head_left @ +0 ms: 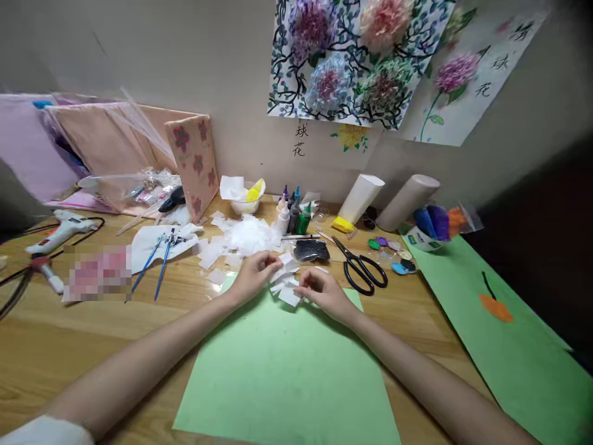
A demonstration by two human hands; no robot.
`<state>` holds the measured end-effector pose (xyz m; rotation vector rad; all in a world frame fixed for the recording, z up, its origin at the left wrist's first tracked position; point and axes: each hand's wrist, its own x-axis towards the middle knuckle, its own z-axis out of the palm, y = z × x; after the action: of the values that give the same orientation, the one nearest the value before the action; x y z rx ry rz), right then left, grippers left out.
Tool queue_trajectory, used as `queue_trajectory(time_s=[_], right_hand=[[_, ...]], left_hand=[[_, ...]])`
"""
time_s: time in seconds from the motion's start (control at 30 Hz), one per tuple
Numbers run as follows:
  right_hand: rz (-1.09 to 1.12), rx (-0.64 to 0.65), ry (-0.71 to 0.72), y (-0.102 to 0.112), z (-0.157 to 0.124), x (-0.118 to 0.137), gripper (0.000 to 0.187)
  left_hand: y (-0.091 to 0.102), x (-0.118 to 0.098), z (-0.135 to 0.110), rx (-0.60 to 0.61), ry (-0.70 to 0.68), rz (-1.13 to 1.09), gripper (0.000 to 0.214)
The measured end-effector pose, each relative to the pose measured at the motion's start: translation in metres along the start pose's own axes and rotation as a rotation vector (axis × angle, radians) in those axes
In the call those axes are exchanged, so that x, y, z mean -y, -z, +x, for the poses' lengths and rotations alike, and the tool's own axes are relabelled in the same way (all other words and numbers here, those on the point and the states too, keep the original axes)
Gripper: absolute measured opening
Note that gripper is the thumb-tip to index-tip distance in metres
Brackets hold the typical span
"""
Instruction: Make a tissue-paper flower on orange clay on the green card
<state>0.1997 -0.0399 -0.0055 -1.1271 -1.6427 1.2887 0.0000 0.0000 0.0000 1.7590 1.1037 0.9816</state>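
Several small white paper squares (286,285) sit between my two hands, above the far edge of a green paper sheet (287,371). My left hand (257,275) has its thumb and fingers pinched at the left side of these squares. From the right, my right hand (327,292) pinches the lower right square by its edge. A loose heap of white paper squares (250,236) lies just beyond my left hand. Black-handled scissors (364,269) rest to the right of my right hand, and a black packet (311,250) lies beyond it.
Small paint bottles (294,213) and a bowl (248,201) stand behind the heap. Two blue brushes (162,269) lie on a stained white cloth (143,247) at left, near a glue gun (65,232). Another green sheet (514,334) lies at right. Flower artwork (352,80) hangs on the wall.
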Motion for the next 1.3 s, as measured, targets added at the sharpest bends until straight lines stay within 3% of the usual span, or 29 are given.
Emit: queue_trajectory(time_s=[0.07,0.13,0.27,0.37,0.47,0.57,0.67,0.87,1.3], right_hand=[[0.03,0.007,-0.018,0.0,-0.001,0.003,0.028],[0.05,0.002,-0.027,-0.001,-0.002,0.005,0.028],[0.055,-0.042,-0.024,0.0,0.0,0.003,0.025],[0.031,-0.087,-0.04,-0.001,0.001,-0.001,0.033],[0.018,-0.139,-0.061,-0.003,0.002,-0.003,0.034],[0.05,-0.181,-0.054,-0.005,0.002,-0.003,0.027],[0.093,-0.201,-0.028,-0.007,0.002,-0.001,0.024],[0.2,-0.196,-0.074,-0.007,0.001,0.007,0.026],[0.2,-0.132,-0.084,-0.008,-0.002,0.011,0.027]], left_hand=[[-0.002,-0.003,-0.001,0.03,-0.049,0.058,0.02],[-0.002,-0.004,-0.002,-0.027,-0.063,0.131,0.019],[0.001,0.0,-0.002,-0.362,0.013,0.332,0.019],[0.001,-0.001,-0.004,-0.445,0.039,0.479,0.028],[-0.002,-0.01,-0.01,-0.378,-0.097,0.514,0.025],[-0.006,-0.021,-0.018,-0.192,-0.275,0.542,0.013],[-0.009,-0.026,-0.022,-0.086,-0.332,0.599,0.014],[-0.009,-0.022,-0.019,-0.038,-0.285,0.552,0.014],[-0.011,-0.016,-0.02,-0.118,-0.416,0.549,0.011]])
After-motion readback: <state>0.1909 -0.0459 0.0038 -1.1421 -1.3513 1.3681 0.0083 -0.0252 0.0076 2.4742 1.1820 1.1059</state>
